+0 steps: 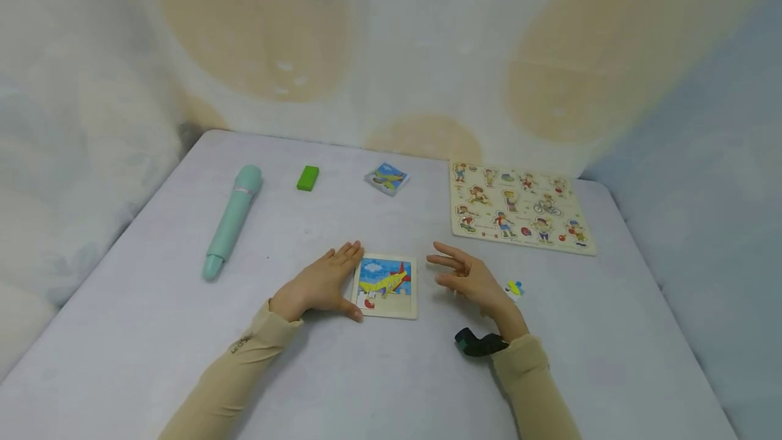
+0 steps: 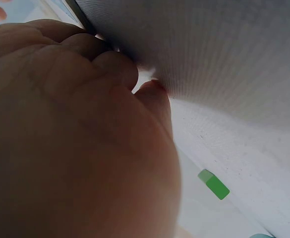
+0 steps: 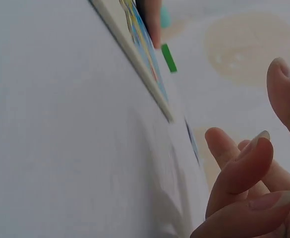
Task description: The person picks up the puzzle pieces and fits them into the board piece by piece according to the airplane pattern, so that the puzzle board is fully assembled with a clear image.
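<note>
A small square wooden jigsaw puzzle (image 1: 385, 285) with a yellow airplane on blue sky lies on the table. Bare board shows along its lower right part. My left hand (image 1: 326, 284) rests at the puzzle's left edge, fingers extended and thumb spread towards the lower corner. To the right of the puzzle, my right hand (image 1: 473, 282) hovers with loosely bent fingers and nothing between them, as the right wrist view also shows. Beside the right wrist lie loose jigsaw pieces (image 1: 514, 290), yellow, blue and white; how many cannot be told.
A large wooden peg puzzle board (image 1: 519, 206) with printed figures lies at the back right. Another small airplane picture (image 1: 387, 178) is at the back middle. Further left are a green block (image 1: 308, 178) and a mint-green microphone-shaped object (image 1: 233, 223). Patterned cloth (image 1: 415, 53) hangs behind the table.
</note>
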Available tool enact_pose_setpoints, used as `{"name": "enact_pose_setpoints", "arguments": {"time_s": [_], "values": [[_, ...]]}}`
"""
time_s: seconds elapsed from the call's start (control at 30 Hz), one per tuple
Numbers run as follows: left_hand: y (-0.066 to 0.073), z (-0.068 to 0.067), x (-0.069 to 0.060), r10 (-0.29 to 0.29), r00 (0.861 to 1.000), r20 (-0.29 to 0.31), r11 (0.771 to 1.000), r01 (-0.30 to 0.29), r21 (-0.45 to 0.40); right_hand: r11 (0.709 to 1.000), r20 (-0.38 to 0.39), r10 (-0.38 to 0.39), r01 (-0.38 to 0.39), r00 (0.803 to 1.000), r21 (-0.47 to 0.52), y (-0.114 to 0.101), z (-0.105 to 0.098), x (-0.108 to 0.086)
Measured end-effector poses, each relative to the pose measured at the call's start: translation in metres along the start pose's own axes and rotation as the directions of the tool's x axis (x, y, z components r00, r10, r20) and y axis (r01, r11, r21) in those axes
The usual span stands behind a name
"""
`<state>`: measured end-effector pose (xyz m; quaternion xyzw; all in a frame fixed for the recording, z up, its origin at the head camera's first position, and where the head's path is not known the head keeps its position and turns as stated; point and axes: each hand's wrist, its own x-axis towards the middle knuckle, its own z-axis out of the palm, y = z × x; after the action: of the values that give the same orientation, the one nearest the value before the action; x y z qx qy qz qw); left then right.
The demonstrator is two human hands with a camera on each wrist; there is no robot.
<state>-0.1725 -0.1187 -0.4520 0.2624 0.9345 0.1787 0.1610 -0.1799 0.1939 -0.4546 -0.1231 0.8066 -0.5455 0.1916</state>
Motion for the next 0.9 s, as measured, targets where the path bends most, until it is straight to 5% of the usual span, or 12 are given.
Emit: {"name": "enact_pose_setpoints", "arguments": {"time_s": [0.37,0.67,0.9], "values": [[-0.003,0.003,0.001,0.0,1.0,-0.002,1.0,0.0,0.023,1.0,-0.058,0.018,-0.017,0.998,0.018,0.028,-0.041,-0.041],[-0.001,0.004,0.001,-0.004,1.0,0.012,1.0,0.004,-0.001,0.995,-0.025,0.079,-0.081,0.997,-0.066,0.046,-0.064,-0.07],[-0.002,0.004,0.001,-0.009,1.0,0.002,1.0,0.009,0.012,0.983,-0.074,0.021,-0.034,0.997,-0.179,0.05,-0.067,-0.074]]}}
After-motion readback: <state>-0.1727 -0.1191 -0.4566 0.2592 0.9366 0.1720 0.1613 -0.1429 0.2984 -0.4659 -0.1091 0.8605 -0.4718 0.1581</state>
